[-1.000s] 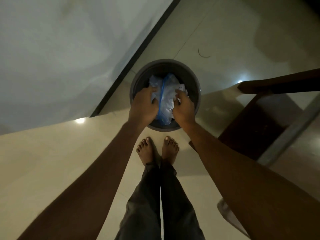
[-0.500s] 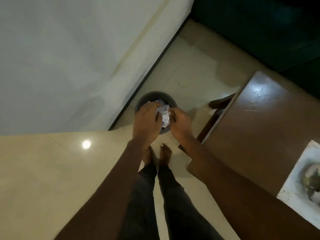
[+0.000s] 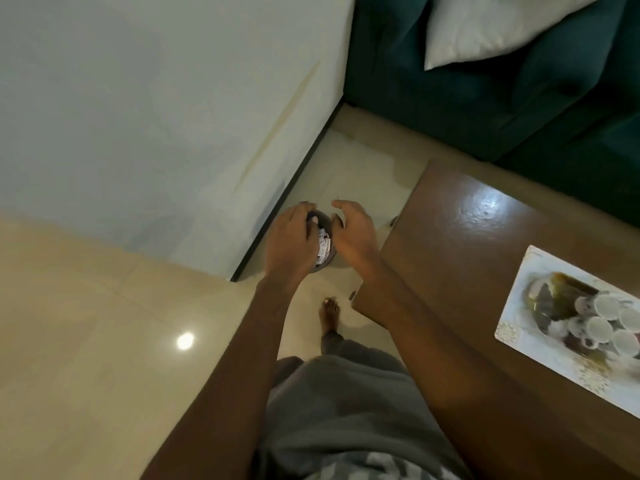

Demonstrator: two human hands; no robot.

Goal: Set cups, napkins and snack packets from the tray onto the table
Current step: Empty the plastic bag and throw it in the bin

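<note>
A white patterned tray (image 3: 512,320) lies on the brown wooden table (image 3: 460,237) at the right. It carries several small white cups (image 3: 601,327) and a dark greenish snack packet (image 3: 561,292), all blurred. Both hands hover far from the tray, over a small dark bin (image 3: 322,267) on the floor by the wall. My left hand (image 3: 291,244) and my right hand (image 3: 353,233) are palm down with fingers apart and hold nothing. Crumpled white wrappers (image 3: 323,247) show in the bin between them. No napkins can be made out.
A white wall (image 3: 156,116) with a dark skirting runs along the left of the bin. A teal sofa (image 3: 485,98) with a pale cushion (image 3: 485,26) stands beyond the table. My bare foot (image 3: 329,313) is on the beige tiled floor between bin and table corner.
Both hands have let go of the wrappers and come up out of the bin with fingers spread. The view has risen and swung right, and the table, tray and sofa now show.
</note>
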